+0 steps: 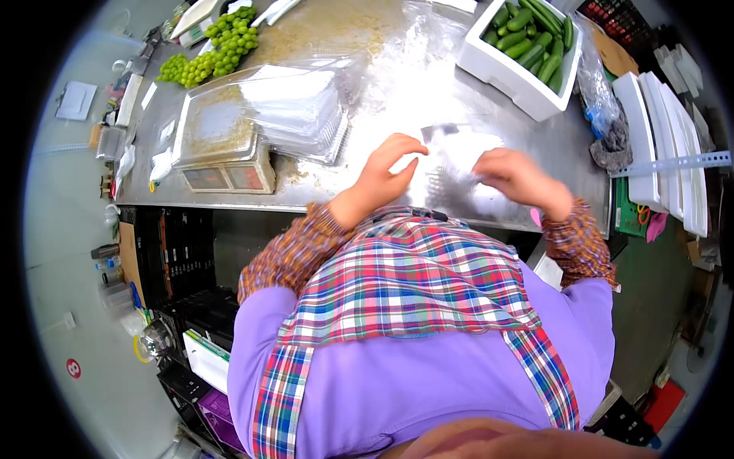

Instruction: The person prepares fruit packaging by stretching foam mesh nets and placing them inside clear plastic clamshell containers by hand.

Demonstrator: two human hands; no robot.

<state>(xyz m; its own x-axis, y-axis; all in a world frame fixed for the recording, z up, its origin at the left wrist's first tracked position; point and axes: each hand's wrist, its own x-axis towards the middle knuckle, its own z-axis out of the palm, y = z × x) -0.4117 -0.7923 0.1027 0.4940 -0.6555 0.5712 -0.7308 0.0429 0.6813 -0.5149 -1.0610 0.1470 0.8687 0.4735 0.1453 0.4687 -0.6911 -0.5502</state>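
My left hand [386, 176] is over the metal table near its front edge, thumb and fingers apart, with nothing between them. To its right, my right hand [520, 177] is blurred, its fingers bent toward the table, and what its fingertips touch is unclear. Between the two hands a clear, shiny plastic piece [451, 164] lies on the table, its outline lost in glare. Left of my left hand is a stack of clear plastic trays [302, 115], beside a boxy scale [229, 174] with a clear cover on top.
A white foam box [508, 84] of cucumbers [527, 38] stands at the back right of the metal table [367, 164]. Green grapes [222, 47] lie at the back left. White foam lids [661, 145] stand beyond the right end, near a crumpled plastic bag [600, 96].
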